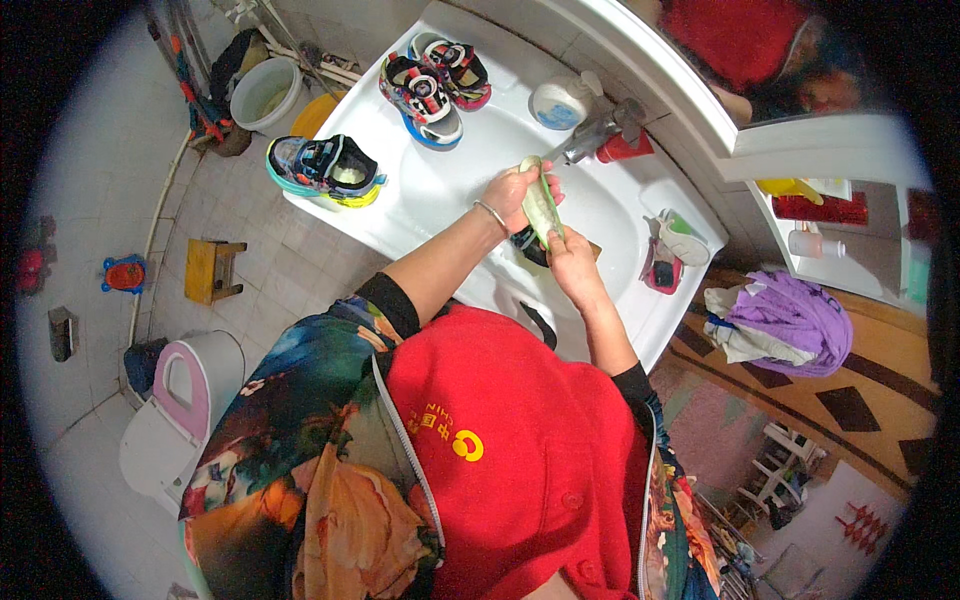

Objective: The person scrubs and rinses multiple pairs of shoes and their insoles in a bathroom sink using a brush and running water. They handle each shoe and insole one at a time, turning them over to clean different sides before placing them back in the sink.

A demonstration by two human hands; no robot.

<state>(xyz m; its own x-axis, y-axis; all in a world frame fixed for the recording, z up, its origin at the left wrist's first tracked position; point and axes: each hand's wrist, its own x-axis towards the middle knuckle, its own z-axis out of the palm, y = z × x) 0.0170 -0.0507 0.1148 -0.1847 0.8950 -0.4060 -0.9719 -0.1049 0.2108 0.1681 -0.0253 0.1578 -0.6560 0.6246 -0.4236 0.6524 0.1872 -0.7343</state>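
Note:
Over the white washbasin [435,184], my left hand [511,196] and my right hand [574,262] both grip a pale shoe insole with a green edge [541,202]. My left hand holds its upper part, and my right hand pinches the lower end. A dark shoe [531,246] lies partly hidden beneath my hands in the basin. A multicoloured sneaker [326,169] stands on the basin's left corner. Two more colourful sneakers [427,90] stand at the back left, with a grey and blue insole [435,127] by them. More insoles [679,240] and a small pink-edged item [664,271] lie on the right rim.
A chrome faucet [592,139], a soap bottle [561,103] and a red cup [624,148] stand at the basin's back. On the left are a white bucket [270,97], a yellow stool [212,270] and a toilet [180,405]. Purple cloth [799,322] lies at the right.

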